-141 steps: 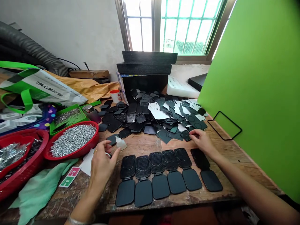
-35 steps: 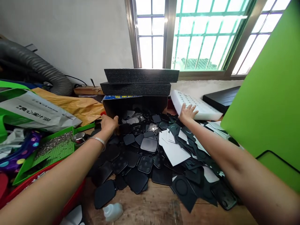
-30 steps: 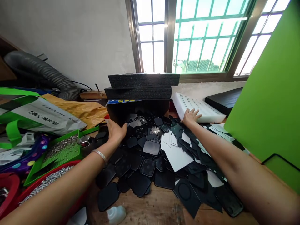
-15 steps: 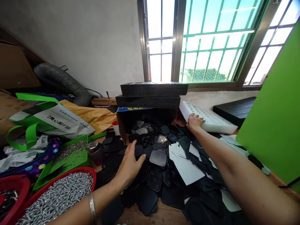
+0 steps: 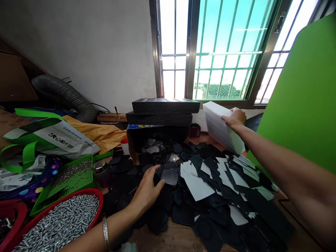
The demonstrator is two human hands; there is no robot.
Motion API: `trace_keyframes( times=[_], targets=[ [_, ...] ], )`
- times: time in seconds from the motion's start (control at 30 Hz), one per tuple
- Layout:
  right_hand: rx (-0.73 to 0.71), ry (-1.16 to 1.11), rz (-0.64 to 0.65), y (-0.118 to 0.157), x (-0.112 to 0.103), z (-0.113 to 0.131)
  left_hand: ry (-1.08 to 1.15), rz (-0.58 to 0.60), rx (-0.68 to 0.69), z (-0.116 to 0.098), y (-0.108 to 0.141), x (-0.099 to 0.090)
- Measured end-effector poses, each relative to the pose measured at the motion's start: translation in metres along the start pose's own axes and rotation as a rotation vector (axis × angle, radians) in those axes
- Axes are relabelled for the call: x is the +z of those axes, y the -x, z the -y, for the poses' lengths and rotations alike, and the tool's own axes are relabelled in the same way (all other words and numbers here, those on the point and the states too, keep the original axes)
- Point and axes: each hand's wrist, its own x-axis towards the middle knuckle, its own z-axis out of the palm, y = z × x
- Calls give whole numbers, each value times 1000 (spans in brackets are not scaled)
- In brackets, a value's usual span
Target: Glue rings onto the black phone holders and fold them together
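My right hand [image 5: 236,118] grips the upper edge of a thick white foam block [image 5: 219,127], which stands tilted on its edge near the window. Its fingers are wrapped over the top. My left hand [image 5: 147,187] hovers over a heap of black square plates [image 5: 169,176], fingers apart, holding nothing. White and dark thin sheets [image 5: 199,185] lie spread to the right of the plates. Behind the heap, an open carton [image 5: 131,145] on its side holds more black pieces, with two black foam slabs [image 5: 165,106] stacked on top.
At the left are a red basket [image 5: 101,201] of metal pins, a green tray [image 5: 90,178] of small parts, a lidded cup [image 5: 100,171] and a bag [image 5: 63,138]. A green panel [image 5: 301,87] rises at the right. A red-and-white cup [image 5: 125,146] stands beside the carton.
My right hand has lifted the white block from lying flat to standing tilted, uncovering more sheets. The view has shifted a little to the right. My left hand stays open over the heap.
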Motion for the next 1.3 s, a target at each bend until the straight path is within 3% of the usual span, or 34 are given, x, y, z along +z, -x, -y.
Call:
trace_keyframes(
  times=[0.13,0.23,0.3,0.4,0.53,0.7,0.87,1.03,1.13,1.3],
  targets=[
    [87,24,-27,15,-25,-6,-65,63,259,-36,4,25],
    [104,28,-52,43,-36,-8,-178,207,541,-67,3,57],
    [101,21,-99,67,-43,-10,-250,288,632,-82,-1,80],
    [73,-1,-181,108,-52,-14,-346,393,612,-93,-10,108],
    [17,-65,-244,171,-56,-26,-414,509,502,-88,-21,126],
    [-156,-190,-218,249,-48,-53,-387,517,494,-83,-32,127],
    [-598,-226,-38,295,-45,-80,-331,492,567,-80,-34,111],
    [-783,-241,74,299,-52,-98,-318,419,644,-67,-3,85],
    [-844,-257,136,293,-52,-105,-336,300,608,-69,11,73],
    [-862,-248,209,291,-51,-107,-332,70,660,-86,0,71]
  ],
)
